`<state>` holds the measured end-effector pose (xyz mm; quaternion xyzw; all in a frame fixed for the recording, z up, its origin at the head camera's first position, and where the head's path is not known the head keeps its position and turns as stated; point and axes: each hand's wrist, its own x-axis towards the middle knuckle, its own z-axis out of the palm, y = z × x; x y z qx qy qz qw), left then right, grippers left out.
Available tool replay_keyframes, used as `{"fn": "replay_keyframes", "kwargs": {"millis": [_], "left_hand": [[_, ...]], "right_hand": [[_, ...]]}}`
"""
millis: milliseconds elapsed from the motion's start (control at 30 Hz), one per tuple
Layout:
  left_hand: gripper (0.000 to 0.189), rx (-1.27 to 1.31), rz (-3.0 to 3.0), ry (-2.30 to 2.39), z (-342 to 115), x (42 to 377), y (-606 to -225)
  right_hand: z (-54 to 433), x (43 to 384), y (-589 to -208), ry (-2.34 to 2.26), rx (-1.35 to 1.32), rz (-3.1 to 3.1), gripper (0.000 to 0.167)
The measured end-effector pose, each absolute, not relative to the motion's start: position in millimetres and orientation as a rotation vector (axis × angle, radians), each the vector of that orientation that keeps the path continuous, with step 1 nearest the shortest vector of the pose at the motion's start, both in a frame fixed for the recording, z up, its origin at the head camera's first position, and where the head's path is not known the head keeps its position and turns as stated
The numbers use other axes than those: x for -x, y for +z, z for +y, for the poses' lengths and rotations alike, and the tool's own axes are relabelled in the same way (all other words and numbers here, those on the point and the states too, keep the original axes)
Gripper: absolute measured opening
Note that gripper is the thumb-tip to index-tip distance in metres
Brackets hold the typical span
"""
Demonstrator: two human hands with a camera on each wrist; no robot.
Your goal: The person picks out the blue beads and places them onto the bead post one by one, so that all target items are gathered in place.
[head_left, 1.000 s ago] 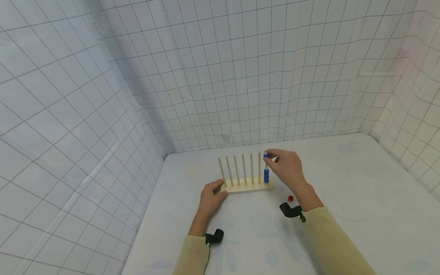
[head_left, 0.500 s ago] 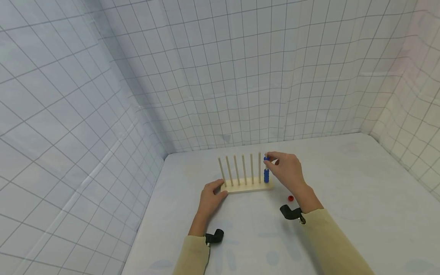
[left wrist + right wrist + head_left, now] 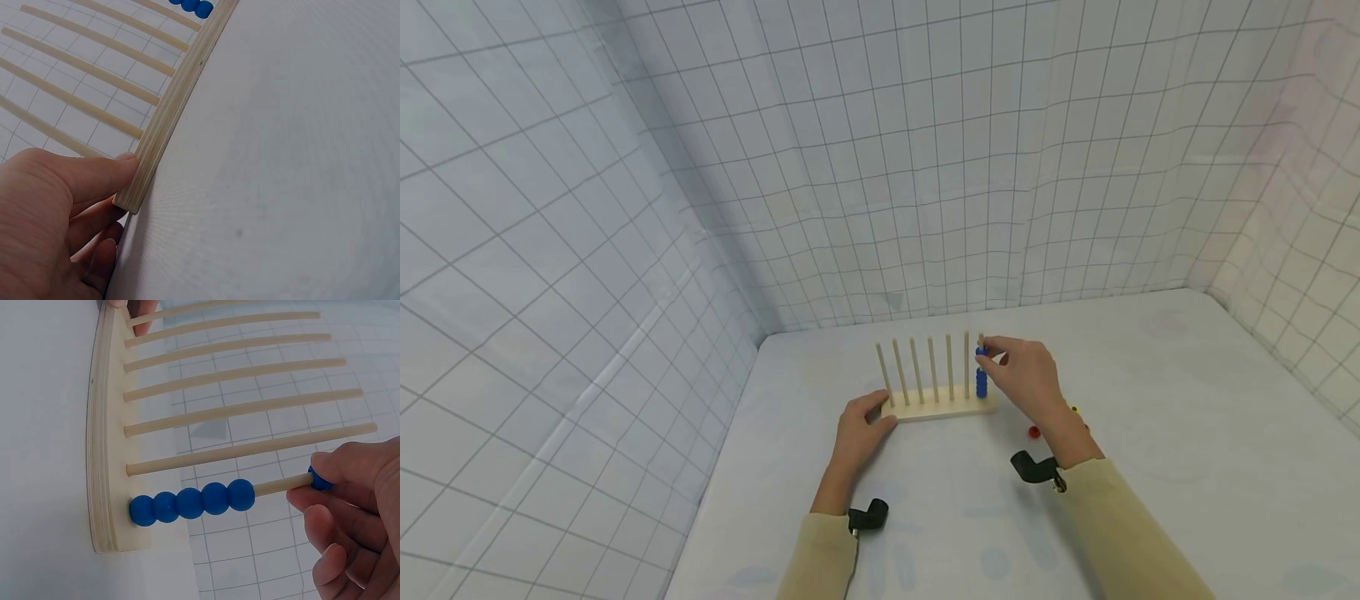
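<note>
A wooden peg board with several upright pegs stands on the table. My left hand grips the left end of its base, thumb on the front edge and fingers behind, as the left wrist view shows. With thumb and forefinger my right hand pinches a blue bead threaded on the rightmost peg, whose tip shows just above it. Below, several blue beads sit stacked on that same peg against the base, with bare peg between. The other pegs carry no beads.
A red bead lies on the white table in front of the right wrist. Partly hidden behind that wrist is a yellow bead. Behind the table hangs a white sheet with a grid.
My right hand has come down slightly, bringing the pinched blue bead lower along the peg. The yellow bead now shows beside the right wrist. The left hand and board have stayed still.
</note>
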<state>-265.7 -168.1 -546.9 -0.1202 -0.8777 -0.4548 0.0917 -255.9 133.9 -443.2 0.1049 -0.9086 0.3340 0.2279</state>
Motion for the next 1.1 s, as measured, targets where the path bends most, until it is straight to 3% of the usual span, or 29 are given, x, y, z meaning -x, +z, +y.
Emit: {"fn": "replay_keyframes", "kwargs": {"millis": [1100], "left_hand": [[0.047,0.377,-2.604,-1.338,-169,264,-545]], "right_hand": [[135,257,-466,0.960,-0.244,-2.587,0.032]]}}
